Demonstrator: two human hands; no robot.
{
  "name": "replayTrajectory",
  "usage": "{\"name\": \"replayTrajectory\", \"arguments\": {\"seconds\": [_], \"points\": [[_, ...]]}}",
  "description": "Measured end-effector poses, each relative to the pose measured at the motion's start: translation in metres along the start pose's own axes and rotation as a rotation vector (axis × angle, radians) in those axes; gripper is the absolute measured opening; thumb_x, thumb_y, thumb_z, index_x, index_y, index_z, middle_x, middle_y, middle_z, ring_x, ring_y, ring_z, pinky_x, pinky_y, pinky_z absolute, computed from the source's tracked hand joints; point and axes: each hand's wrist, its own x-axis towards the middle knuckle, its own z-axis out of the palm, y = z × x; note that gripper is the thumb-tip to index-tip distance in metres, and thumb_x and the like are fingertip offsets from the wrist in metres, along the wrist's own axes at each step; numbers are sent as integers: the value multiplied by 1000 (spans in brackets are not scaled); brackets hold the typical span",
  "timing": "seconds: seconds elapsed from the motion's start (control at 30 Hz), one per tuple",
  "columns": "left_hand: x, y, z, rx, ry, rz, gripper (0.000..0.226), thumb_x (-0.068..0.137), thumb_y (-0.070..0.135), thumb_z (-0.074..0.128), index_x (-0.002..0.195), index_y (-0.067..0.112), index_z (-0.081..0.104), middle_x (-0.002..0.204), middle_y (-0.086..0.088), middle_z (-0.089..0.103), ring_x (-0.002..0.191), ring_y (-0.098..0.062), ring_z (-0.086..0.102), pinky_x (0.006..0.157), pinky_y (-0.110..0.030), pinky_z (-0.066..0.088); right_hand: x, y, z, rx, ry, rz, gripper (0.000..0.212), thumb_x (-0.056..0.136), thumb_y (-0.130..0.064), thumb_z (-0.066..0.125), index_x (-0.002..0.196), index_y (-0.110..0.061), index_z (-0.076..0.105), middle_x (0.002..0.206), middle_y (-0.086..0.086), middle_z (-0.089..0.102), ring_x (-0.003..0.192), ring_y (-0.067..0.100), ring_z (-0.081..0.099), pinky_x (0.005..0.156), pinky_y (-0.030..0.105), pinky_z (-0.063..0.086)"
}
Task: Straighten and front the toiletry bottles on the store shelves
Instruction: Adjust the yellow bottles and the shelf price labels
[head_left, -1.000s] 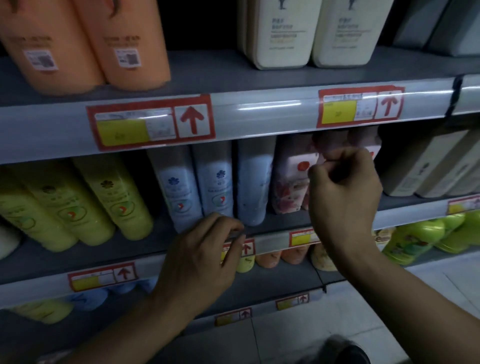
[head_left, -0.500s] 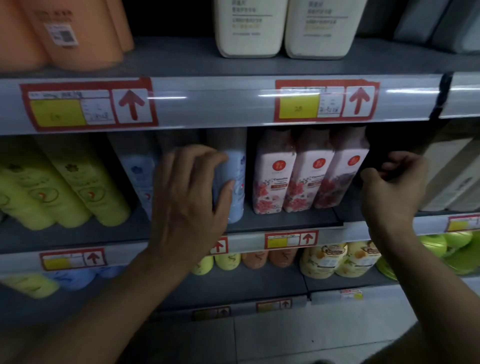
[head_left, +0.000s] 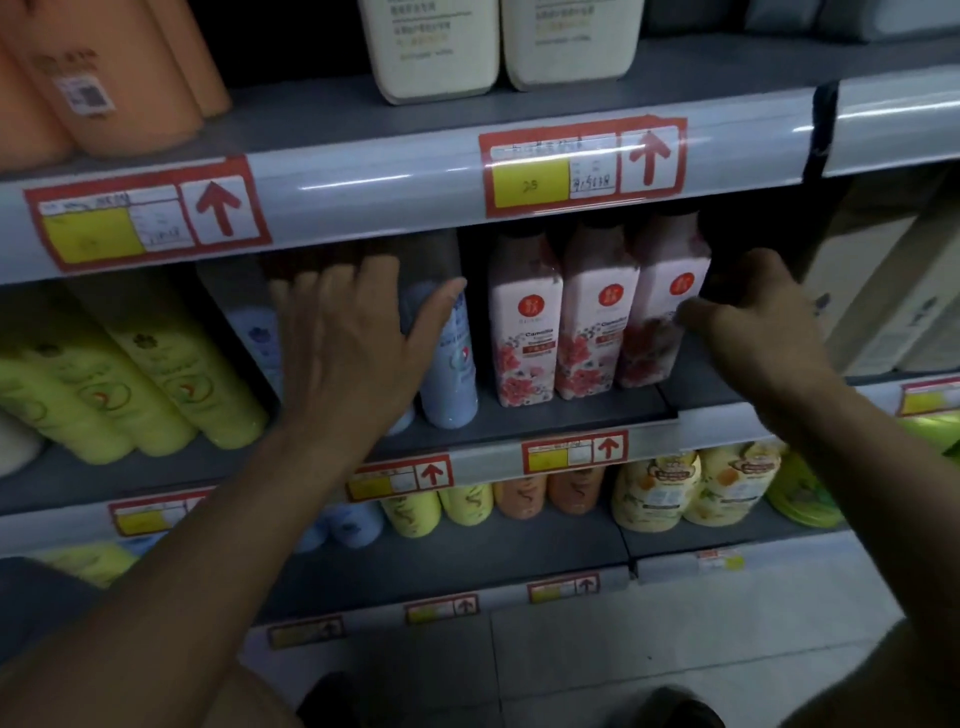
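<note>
Shelf (head_left: 545, 415): blue bottles (head_left: 449, 364) under fingers (head_left: 332, 291).

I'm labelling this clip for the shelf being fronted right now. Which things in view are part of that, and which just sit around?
In play:
left hand on the pale blue bottles
right hand at the rightmost of the pink floral bottles

Just there:
yellow-green bottles
orange bottles
cream bottles
price tags

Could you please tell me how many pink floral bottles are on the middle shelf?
3, side by side: left, middle, right, the last touched by the right hand. More may hide behind them.
</note>
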Motion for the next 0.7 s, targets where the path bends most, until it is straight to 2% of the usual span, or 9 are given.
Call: {"name": "replayTrajectory", "arguments": {"seconds": [0.03, 0.1, 0.17, 0.23, 0.33, 0.43, 0.5, 0.6, 0.7], "points": [[1, 1, 0, -16, -36, -9, 53, 96, 56, 64, 72, 14, 44, 64, -22, 53, 65, -42, 57, 71, -49, 44, -5, -1, 3, 6, 1, -10, 56, 75, -33, 72, 128, -21, 58, 113, -7, 71, 102, 19, 68, 94, 49, 57], [2, -1, 2, -41, -67, -29, 54, 95, 59, 65, 71, 18, 40, 62, -22, 54, 64, -42, 59, 72, -51, 46, -9, 5, 10, -11, -28, -17, 53, 71, -34, 67, 123, -22, 65, 108, -9, 74, 97, 14, 71, 91, 47, 59], [3, -3, 2, -54, -58, -50, 53, 94, 52, 70, 69, 12, 47, 63, -24, 57, 64, -44, 60, 74, -52, 47, -11, 10, 16, -9, -63, -24, 53, 71, -37, 66, 121, -20, 65, 109, -9, 75, 98, 13, 71, 89, 45, 60], [4, -2, 1, -85, -44, -51, 46, 93, 41, 74, 70, 12, 46, 64, -24, 58, 64, -46, 60, 76, -54, 47, -10, 11, 18, -10, -56, -35, 50, 77, -30, 71, 125, -20, 61, 112, -7, 72, 103, 16, 69, 91, 42, 57], [3, -2, 0, -132, -34, -20, 41, 92, 32, 72, 79, 19, 35, 67, -24, 56, 67, -47, 58, 79, -56, 45, -5, 13, 20, -18, -89, -52, 54, 78, -28, 75, 129, -23, 57, 118, -7, 71, 107, 18, 68, 96, 47, 57], [0, -4, 1, -136, -9, 22, 38, 92, 26, 68, 83, 21, 31, 69, -22, 54, 67, -44, 56, 79, -56, 45, -5, 17, 22, -52, -117, -90, 61, 74, -41, 78, 130, -28, 56, 120, -9, 72, 109, 15, 69, 95, 49, 58], [-3, -5, 3, -119, -7, 43, 35, 94, 25, 66, 85, 22, 32, 70, -22, 54, 68, -43, 54, 79, -52, 42, -8, 18, 22, -85, -108, -119, 55, 82, -36, 79, 129, -24, 54, 119, -7, 70, 107, 17, 68, 94, 51, 58], [-7, -8, 5, -75, 29, 74, 27, 98, 25, 63, 85, 16, 42, 77, -21, 52, 76, -40, 50, 77, -47, 29, -8, 20, 21, -105, -82, -146, 52, 88, -30, 78, 131, -19, 52, 116, -7, 67, 101, 14, 64, 93, 48, 57], [-17, -1, 2, -69, 94, 131, 19, 98, 19, 63, 106, 2, 60, 95, -21, 58, 91, -36, 46, 84, -48, 32, -7, 23, 21, -105, -85, -157, 53, 89, -28, 78, 134, -18, 52, 111, -12, 63, 91, 6, 60, 89, 39, 55]]}}
